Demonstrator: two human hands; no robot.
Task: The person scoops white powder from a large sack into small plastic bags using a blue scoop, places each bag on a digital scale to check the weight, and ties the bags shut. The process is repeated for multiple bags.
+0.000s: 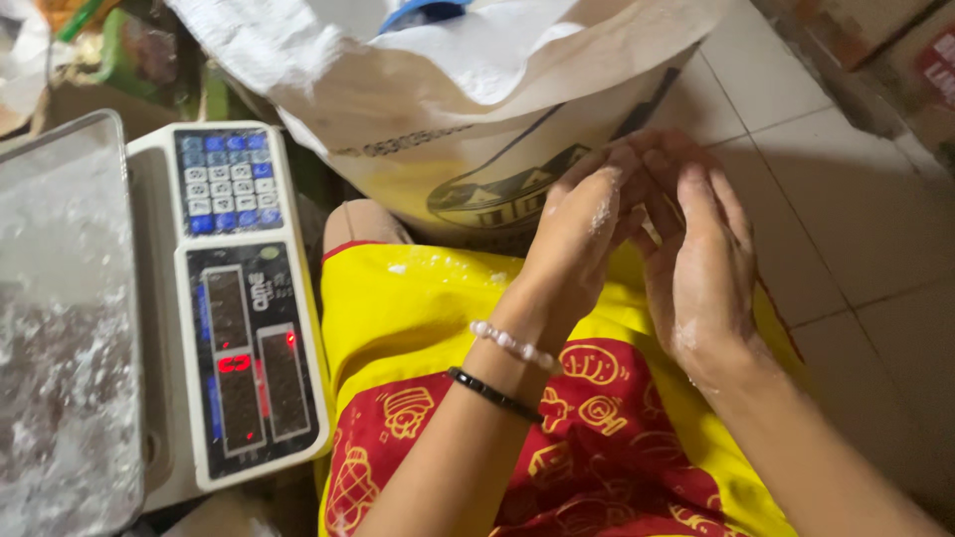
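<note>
Large white woven plastic sack [477, 109] with yellow and dark print: one, upper centre of the frame, mouth open, white powder inside; a blue rounded object [423, 12] shows at its top edge, kind not clear.

Electronic weighing scale [234, 298], off-white plastic body, blue and white keypad, dark display panel with red lit digits: one, left of centre. Its flat metal pan [60, 328]: one, far left of the frame, coated with white powder.

Yellow cloth garment with red panel and yellow printed figures [557, 428]: one, lower centre, across the person's lap, a few white specks on it near the knee.

Pale tiled floor [856, 229]: right side of the frame.

Wrist bands: two, both on the left wrist: one pale pink beaded bracelet [512, 345], one thin black band [492, 394] below it.

Hands: two, both raised over the lap, centre right of the frame, directly in front of the sack's lower wall.

Left hand [577, 234]: forearm rising from the bottom edge, back of hand toward the camera, fingers pointing up and right, dusted with white powder.

Right hand [701, 259]: forearm entering from the lower right corner, hand edge-on, fingers extended upward, powder on heel and wrist.

Grip: the two hands meet at the fingers, touching one another; fingers loosely extended. Whether anything lies between them cannot be told. Neither hand touches the sack or the scale.
</note>
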